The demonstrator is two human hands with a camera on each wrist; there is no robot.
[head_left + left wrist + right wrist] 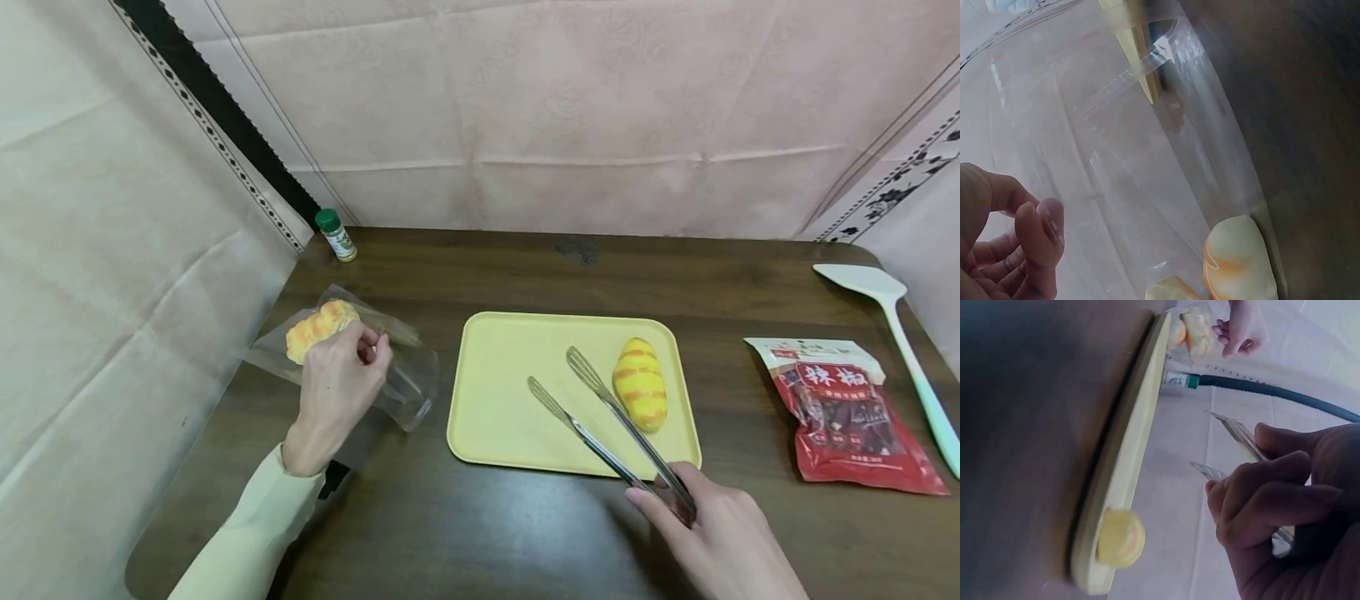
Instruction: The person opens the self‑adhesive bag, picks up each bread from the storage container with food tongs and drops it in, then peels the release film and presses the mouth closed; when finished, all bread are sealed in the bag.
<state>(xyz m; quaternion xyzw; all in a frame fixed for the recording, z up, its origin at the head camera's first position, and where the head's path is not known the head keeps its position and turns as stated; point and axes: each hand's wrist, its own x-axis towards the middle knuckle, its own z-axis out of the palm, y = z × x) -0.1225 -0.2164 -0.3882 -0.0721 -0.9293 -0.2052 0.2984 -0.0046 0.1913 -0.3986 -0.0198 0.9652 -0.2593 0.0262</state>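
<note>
My left hand [341,379] pinches a clear plastic bag [412,387] between thumb and fingertips, above its film; the film right at the fingertips is hard to make out. Golden bread [318,329] lies inside, and the left wrist view shows two pieces, one pale with an orange swirl [1238,259]. My right hand [720,525] grips metal tongs [630,425] near their joined end. Their arms are spread above a pale yellow tray [510,417], the tips apart with nothing between them. A yellow striped bread roll [640,385] rests on the tray's right side.
A green-capped seasoning bottle [336,235] stands at the back left. On the right lie a red-and-white food packet [851,417] and a spatula [900,325] with a mint handle. Pale cloth [525,117] hangs behind the dark wooden table [405,533] and at both sides.
</note>
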